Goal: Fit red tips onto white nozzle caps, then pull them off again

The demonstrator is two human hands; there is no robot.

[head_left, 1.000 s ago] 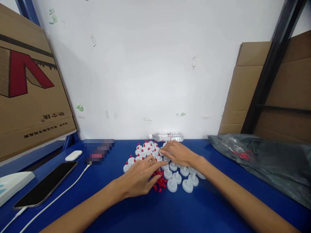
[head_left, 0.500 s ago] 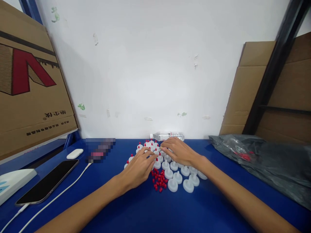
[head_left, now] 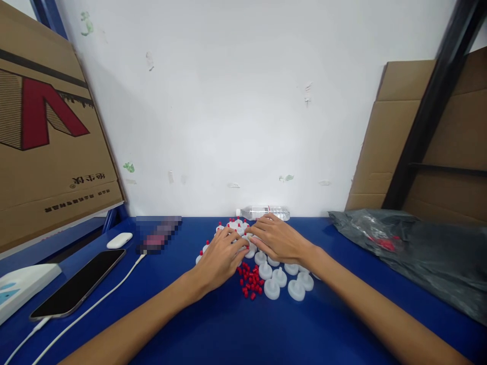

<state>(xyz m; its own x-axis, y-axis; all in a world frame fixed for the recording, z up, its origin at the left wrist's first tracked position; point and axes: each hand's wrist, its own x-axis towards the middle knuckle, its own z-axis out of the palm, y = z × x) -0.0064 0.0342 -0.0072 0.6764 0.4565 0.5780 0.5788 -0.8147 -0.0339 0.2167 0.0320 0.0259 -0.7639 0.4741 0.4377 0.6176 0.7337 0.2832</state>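
Note:
A cluster of white plastic caps [head_left: 282, 282] lies on the blue table [head_left: 243, 329]. Those at the back [head_left: 233, 223] carry small red tips. A pile of loose red plugs [head_left: 251, 282] sits in front of them. My left hand [head_left: 222, 256] rests over the left side of the cluster, fingers curled and pinched together at a cap. My right hand [head_left: 279, 238] lies over the middle caps, its fingertips meeting those of the left hand on the same cap. What each pinch holds is too small to make out.
A clear water bottle [head_left: 263, 212] lies against the white wall. A phone [head_left: 78, 282] on a white cable, a white earbud case [head_left: 119, 240] and a white box [head_left: 21, 289] sit at the left. Cardboard boxes flank both sides. A dark plastic bag [head_left: 418, 253] lies at the right.
My left hand has lifted off the red plugs and moved up and back to meet my right hand over the caps. My right hand has shifted slightly.

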